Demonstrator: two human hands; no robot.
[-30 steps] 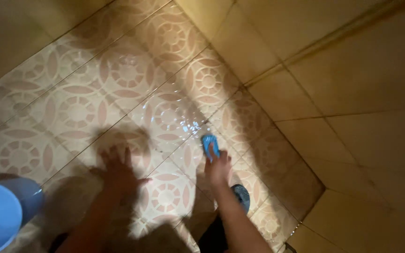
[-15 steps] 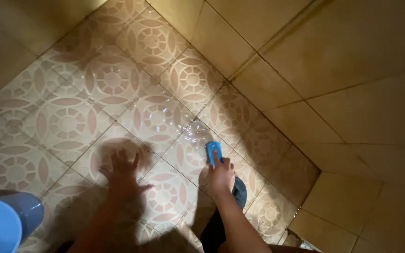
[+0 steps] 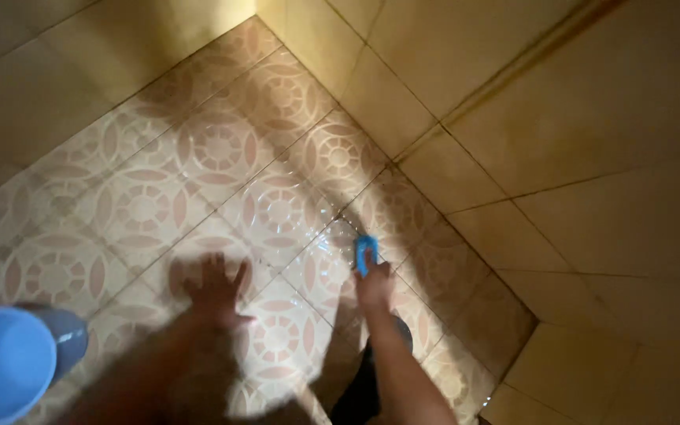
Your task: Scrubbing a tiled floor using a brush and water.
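My right hand (image 3: 375,283) grips a small blue scrub brush (image 3: 366,251) and presses it against the wet patterned floor tiles (image 3: 277,212) near the base of the wall. My left hand (image 3: 216,291) lies flat on the floor with its fingers spread, a tile's width to the left of the brush. A thin film of water glistens on the tiles around the brush.
A light blue plastic bucket (image 3: 9,366) stands at the lower left. Plain yellowish wall tiles (image 3: 552,157) rise on the right and meet another wall at the top corner. Part of my foot in a dark sandal (image 3: 403,327) shows behind the right forearm.
The right hand has slid the brush slightly forward and to the right across the wet tile. The left hand stays planted on the floor. The view has shifted a little.
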